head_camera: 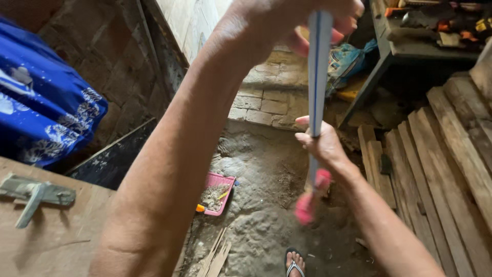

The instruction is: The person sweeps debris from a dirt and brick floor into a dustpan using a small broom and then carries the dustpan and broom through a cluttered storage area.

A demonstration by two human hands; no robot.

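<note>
I hold a long thin white strip with a blue line [319, 61] upright in front of me. My left hand [287, 20] grips its upper end, raised close to the camera. My right hand [323, 146] grips it lower down. Below my right hand a blurred pink end [312, 197] shows; I cannot tell what it is. My foot in a sandal [294, 262] stands on the dirt floor [256, 215] below.
A wooden workbench [46, 241] with a grey metal tool [33, 194] is at lower left. Blue patterned cloth [41, 102] hangs at left. A pink tray [218, 192] lies on the floor. Wooden planks [441, 169] are stacked at right, below a cluttered shelf [430, 31].
</note>
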